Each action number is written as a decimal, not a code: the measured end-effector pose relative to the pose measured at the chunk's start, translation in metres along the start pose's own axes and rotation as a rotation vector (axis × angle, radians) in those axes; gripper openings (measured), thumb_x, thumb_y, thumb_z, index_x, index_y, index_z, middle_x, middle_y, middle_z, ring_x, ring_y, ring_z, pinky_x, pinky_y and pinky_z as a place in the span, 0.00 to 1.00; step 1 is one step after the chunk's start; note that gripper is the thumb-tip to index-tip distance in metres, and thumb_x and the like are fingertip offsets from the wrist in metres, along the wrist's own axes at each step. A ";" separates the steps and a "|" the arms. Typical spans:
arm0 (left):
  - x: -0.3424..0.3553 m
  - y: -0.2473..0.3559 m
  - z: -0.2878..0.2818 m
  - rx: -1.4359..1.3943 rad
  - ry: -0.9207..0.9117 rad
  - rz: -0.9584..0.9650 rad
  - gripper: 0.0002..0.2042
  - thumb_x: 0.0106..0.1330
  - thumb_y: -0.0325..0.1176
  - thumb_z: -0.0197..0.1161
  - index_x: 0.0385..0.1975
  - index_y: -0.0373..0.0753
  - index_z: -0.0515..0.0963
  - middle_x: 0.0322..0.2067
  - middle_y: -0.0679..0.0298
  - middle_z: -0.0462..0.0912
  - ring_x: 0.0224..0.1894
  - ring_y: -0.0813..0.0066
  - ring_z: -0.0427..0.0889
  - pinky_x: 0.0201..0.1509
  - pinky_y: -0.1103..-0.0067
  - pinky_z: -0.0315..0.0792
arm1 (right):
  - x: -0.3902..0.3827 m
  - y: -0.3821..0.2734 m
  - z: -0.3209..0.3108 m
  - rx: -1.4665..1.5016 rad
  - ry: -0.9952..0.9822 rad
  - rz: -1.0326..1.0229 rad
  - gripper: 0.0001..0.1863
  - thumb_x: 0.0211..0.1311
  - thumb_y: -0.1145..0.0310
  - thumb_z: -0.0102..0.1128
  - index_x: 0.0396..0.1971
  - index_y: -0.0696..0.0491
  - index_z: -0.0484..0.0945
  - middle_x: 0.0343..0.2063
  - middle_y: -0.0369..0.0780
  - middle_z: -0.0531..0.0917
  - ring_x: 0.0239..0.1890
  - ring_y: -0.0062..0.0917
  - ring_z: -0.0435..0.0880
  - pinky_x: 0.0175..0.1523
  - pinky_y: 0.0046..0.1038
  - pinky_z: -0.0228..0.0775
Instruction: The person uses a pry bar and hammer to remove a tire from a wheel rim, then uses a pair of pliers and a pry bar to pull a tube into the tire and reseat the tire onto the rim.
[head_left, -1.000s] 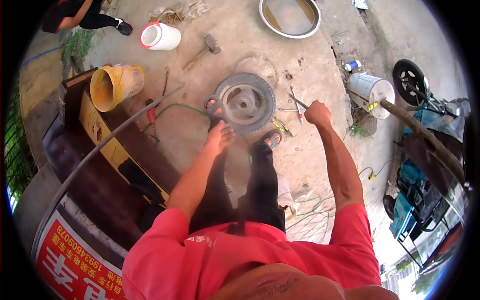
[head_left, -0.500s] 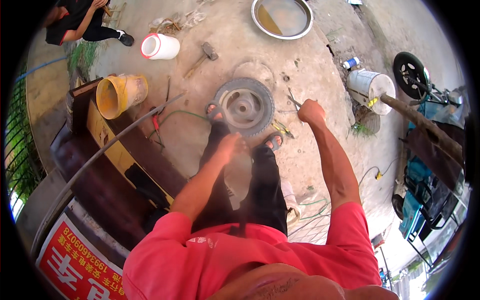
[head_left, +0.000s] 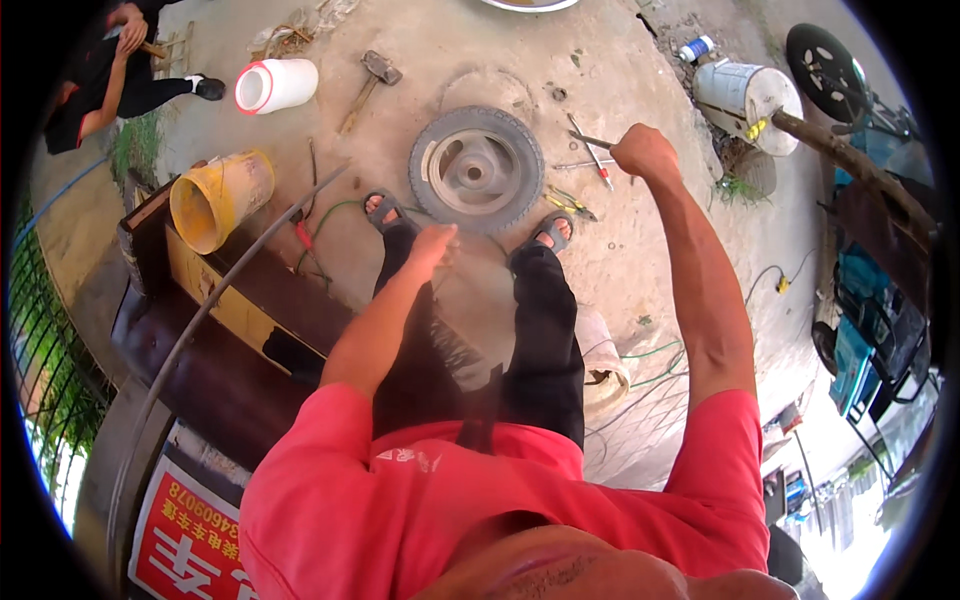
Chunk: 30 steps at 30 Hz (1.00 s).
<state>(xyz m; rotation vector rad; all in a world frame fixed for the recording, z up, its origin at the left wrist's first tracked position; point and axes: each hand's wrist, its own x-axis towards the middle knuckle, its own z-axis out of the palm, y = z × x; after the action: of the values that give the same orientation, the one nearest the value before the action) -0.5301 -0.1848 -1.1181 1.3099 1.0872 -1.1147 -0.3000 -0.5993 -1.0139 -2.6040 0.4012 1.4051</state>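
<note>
A small wheel with a tyre point(head_left: 520, 180) lies flat on the floor just past my sandalled feet. My right hand point(head_left: 645, 153) is closed around a slim dark metal bar point(head_left: 592, 139), which points left, toward the wheel, and stays apart from it. Most of its length is hidden in the fist. Above my left leg, on the near side of the wheel, is my left hand point(head_left: 433, 248) with its fingers curled in; anything inside them is hidden. Under the bar lies a silver tool with a red end point(head_left: 603, 172), and yellow-handled pliers point(head_left: 572, 204) rest beside my right foot.
At the left stand a yellow bucket point(head_left: 222, 200) and a brown bench point(head_left: 210, 350), crossed by a long rod point(head_left: 240, 262). A hammer point(head_left: 378, 70) and a white tub point(head_left: 277, 86) lie farther off. Another person point(head_left: 110, 75) sits far left; a white drum point(head_left: 745, 100) is at right.
My left hand has moved a little left and up, away from between my knees. My right hand has stretched farther forward with the bar. The whole view has shifted, so the basin is mostly out of frame.
</note>
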 end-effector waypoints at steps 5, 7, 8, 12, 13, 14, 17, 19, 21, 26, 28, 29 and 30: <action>0.109 0.012 -0.047 0.269 0.115 0.063 0.21 0.68 0.49 0.68 0.51 0.41 0.76 0.39 0.64 0.84 0.38 0.72 0.85 0.36 0.73 0.76 | -0.003 0.017 0.029 0.022 0.035 0.090 0.22 0.58 0.55 0.62 0.42 0.59 0.87 0.42 0.56 0.87 0.47 0.48 0.88 0.54 0.42 0.79; 0.165 0.018 -0.072 0.487 0.219 0.200 0.30 0.64 0.51 0.70 0.55 0.32 0.75 0.46 0.52 0.84 0.46 0.58 0.85 0.45 0.67 0.77 | -0.007 0.020 0.047 0.042 0.044 0.099 0.23 0.58 0.55 0.63 0.42 0.59 0.87 0.39 0.56 0.87 0.45 0.47 0.88 0.53 0.42 0.79; 0.182 0.032 -0.071 0.661 0.234 0.311 0.36 0.62 0.54 0.71 0.57 0.27 0.74 0.51 0.44 0.83 0.51 0.47 0.84 0.52 0.62 0.77 | -0.017 0.025 0.061 0.066 0.065 0.110 0.23 0.58 0.54 0.64 0.42 0.59 0.87 0.36 0.56 0.87 0.43 0.47 0.88 0.51 0.42 0.79; 0.281 0.058 -0.142 0.678 0.427 0.483 0.41 0.56 0.58 0.74 0.58 0.26 0.74 0.55 0.38 0.81 0.59 0.44 0.80 0.63 0.62 0.72 | -0.023 -0.010 0.083 0.105 0.071 0.110 0.23 0.59 0.52 0.65 0.42 0.59 0.86 0.32 0.55 0.87 0.39 0.46 0.88 0.48 0.41 0.79; 0.299 0.063 -0.141 0.690 0.391 0.499 0.42 0.55 0.57 0.75 0.59 0.26 0.73 0.55 0.38 0.80 0.60 0.45 0.80 0.63 0.62 0.72 | -0.024 -0.014 0.083 0.087 0.079 0.137 0.24 0.60 0.51 0.66 0.42 0.59 0.86 0.31 0.54 0.87 0.38 0.45 0.88 0.47 0.41 0.78; 0.312 0.073 -0.134 0.703 0.347 0.516 0.43 0.54 0.57 0.76 0.59 0.26 0.73 0.56 0.38 0.80 0.61 0.46 0.79 0.64 0.63 0.72 | -0.027 -0.017 0.081 0.069 0.086 0.173 0.24 0.61 0.50 0.66 0.42 0.58 0.86 0.31 0.53 0.87 0.37 0.44 0.88 0.46 0.40 0.78; 0.354 0.083 -0.142 0.646 0.234 0.490 0.44 0.54 0.55 0.78 0.61 0.25 0.72 0.58 0.40 0.79 0.62 0.50 0.79 0.65 0.65 0.72 | -0.016 -0.023 0.063 0.018 0.141 0.174 0.25 0.64 0.49 0.65 0.45 0.58 0.87 0.25 0.46 0.87 0.31 0.36 0.88 0.43 0.38 0.77; 0.369 0.085 -0.151 0.612 0.209 0.507 0.43 0.54 0.55 0.78 0.61 0.26 0.71 0.57 0.42 0.80 0.61 0.52 0.80 0.64 0.66 0.72 | -0.003 -0.028 0.047 0.028 0.083 0.225 0.23 0.67 0.51 0.64 0.46 0.57 0.87 0.20 0.41 0.84 0.25 0.25 0.84 0.39 0.30 0.74; 0.371 0.083 -0.143 0.537 0.177 0.509 0.42 0.55 0.52 0.78 0.61 0.27 0.72 0.56 0.47 0.81 0.58 0.57 0.81 0.63 0.67 0.73 | 0.008 -0.010 0.044 0.067 0.076 0.215 0.22 0.68 0.53 0.63 0.45 0.58 0.86 0.18 0.40 0.83 0.23 0.21 0.82 0.35 0.25 0.70; 0.379 0.075 -0.157 0.457 0.134 0.431 0.43 0.54 0.53 0.79 0.62 0.29 0.72 0.55 0.50 0.82 0.57 0.60 0.81 0.62 0.68 0.73 | 0.011 -0.009 0.047 0.098 0.055 0.204 0.23 0.68 0.52 0.64 0.44 0.60 0.86 0.17 0.39 0.83 0.23 0.19 0.81 0.34 0.25 0.69; 0.371 0.085 -0.162 0.503 0.157 0.360 0.44 0.52 0.55 0.80 0.63 0.30 0.73 0.54 0.52 0.83 0.57 0.62 0.81 0.61 0.69 0.73 | 0.012 -0.010 0.050 0.104 0.044 0.236 0.23 0.68 0.52 0.64 0.44 0.59 0.86 0.17 0.40 0.83 0.22 0.20 0.81 0.34 0.25 0.69; 0.338 0.094 -0.157 0.460 0.009 0.324 0.44 0.51 0.57 0.80 0.61 0.30 0.75 0.55 0.52 0.83 0.58 0.61 0.81 0.63 0.69 0.72 | 0.009 -0.017 0.050 0.081 0.045 0.242 0.23 0.68 0.52 0.63 0.44 0.59 0.85 0.17 0.40 0.83 0.22 0.20 0.81 0.34 0.26 0.70; 0.334 0.092 -0.157 0.518 -0.041 0.312 0.41 0.56 0.56 0.76 0.63 0.31 0.74 0.57 0.52 0.82 0.58 0.63 0.80 0.64 0.70 0.71 | 0.010 -0.017 0.049 0.087 0.049 0.239 0.23 0.68 0.52 0.63 0.44 0.59 0.85 0.17 0.40 0.83 0.22 0.20 0.81 0.34 0.26 0.70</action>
<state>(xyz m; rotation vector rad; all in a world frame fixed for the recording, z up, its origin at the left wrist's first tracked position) -0.3829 -0.0286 -1.4320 1.7791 0.5460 -1.2185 -0.3290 -0.5717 -1.0491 -2.5931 0.7856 1.3575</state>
